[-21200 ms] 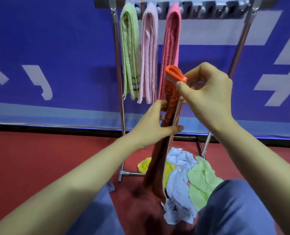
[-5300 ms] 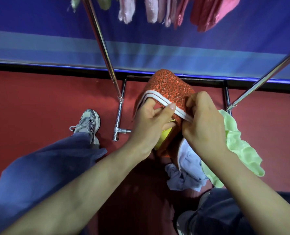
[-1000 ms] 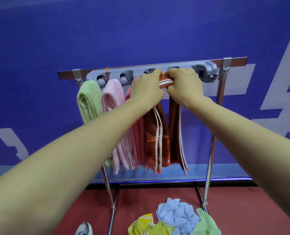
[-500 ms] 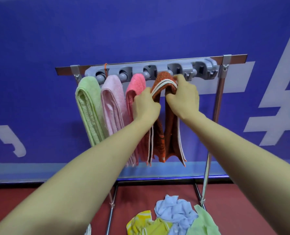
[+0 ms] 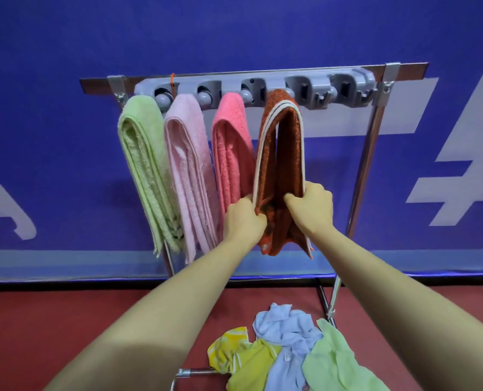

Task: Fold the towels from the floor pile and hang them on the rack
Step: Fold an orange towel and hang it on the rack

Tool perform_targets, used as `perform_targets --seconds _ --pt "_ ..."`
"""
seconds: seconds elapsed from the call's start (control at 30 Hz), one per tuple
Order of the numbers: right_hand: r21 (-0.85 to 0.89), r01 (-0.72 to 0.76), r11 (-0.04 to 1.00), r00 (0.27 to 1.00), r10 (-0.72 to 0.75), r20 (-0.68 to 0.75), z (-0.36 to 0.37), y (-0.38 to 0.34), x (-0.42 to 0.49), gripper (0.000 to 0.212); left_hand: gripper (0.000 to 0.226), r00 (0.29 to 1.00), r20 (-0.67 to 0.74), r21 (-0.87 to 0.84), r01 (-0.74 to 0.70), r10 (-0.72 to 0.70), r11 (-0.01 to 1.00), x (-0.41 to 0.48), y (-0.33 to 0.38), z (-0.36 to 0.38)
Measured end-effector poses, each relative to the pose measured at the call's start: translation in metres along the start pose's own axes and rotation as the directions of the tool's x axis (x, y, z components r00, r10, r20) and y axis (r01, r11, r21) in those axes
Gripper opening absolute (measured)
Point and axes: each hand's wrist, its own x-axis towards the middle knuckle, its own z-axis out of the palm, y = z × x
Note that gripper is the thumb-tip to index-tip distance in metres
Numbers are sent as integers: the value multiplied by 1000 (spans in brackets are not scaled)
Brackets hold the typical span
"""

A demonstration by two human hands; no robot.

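Currently both hands are on the rust-orange towel [image 5: 281, 165]. It is draped over the fourth holder of the grey holder strip [image 5: 347, 86], at 12 o'clock from the hands, with its two white-trimmed halves hanging down.

- Left hand [image 5: 244, 218]: fingers curled, pinching the left half by its edge, close to the lower end.
- Right hand [image 5: 311, 207]: thumb on the inner face, fingers wrapped round the outer side of the right half, at about the same height.
- The hands are near each other with the towel's halves between them, held slightly apart.

At 9 o'clock of the orange towel, going outward, are the coral towel [image 5: 230, 153], pale pink towel [image 5: 186, 170] and light green towel [image 5: 144, 170]. All three are folded and hung on the same strip. The coral one touches the orange one near the left hand.

The rack [image 5: 364, 170] has chrome uprights and a brown top rail. Its right upright is at 3 o'clock of the right hand.

The floor pile sits at 5 o'clock in frame, beside the rack's base: yellow towel [image 5: 248, 359], pale blue towel [image 5: 288, 334] and mint towel [image 5: 339, 365]. They are crumpled and overlapping on the red floor [image 5: 65, 320].

A blue banner [image 5: 234, 32] hangs behind the rack.
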Motion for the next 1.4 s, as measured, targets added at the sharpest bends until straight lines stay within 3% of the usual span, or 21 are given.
perform_targets --seconds 0.33,0.5,0.67,0.73,0.8,0.9,1.1,1.2,1.4 --pt "-171 -8 985 997 -5 -76 -40 20 -14 21 30 999 3 135 43 -43 990 -23 1 4" --pt "-84 23 996 999 -19 41 -41 23 -25 19 31 998 66 175 -18 7 984 -41 15 15" --pt "10 69 998 990 -69 119 -34 22 -39 14 35 973 230 18 -36 31 999 -54 23 25" --pt "-9 58 998 991 -57 124 -35 27 -41 11 25 963 263 1 -50 48 999 -53 14 25" --pt "-48 45 998 991 -39 130 -37 31 -45 12 14 966 252 31 -72 62 997 -54 7 21" --pt "-70 16 997 989 -6 149 -38 35 -49 12 16 974 218 27 -73 65 997 -56 1 15" --pt "15 4 1000 967 -8 256 -28 34 -53 11 4 961 266 -68 -61 77 996 -57 -3 15" --pt "15 8 1000 965 -12 263 -26 33 -52 12 22 971 228 -94 -46 66 995 -55 -5 17" --pt "34 22 999 973 -30 228 -28 32 -50 14 20 985 175 24 -4 -1 1000 -47 -19 19"
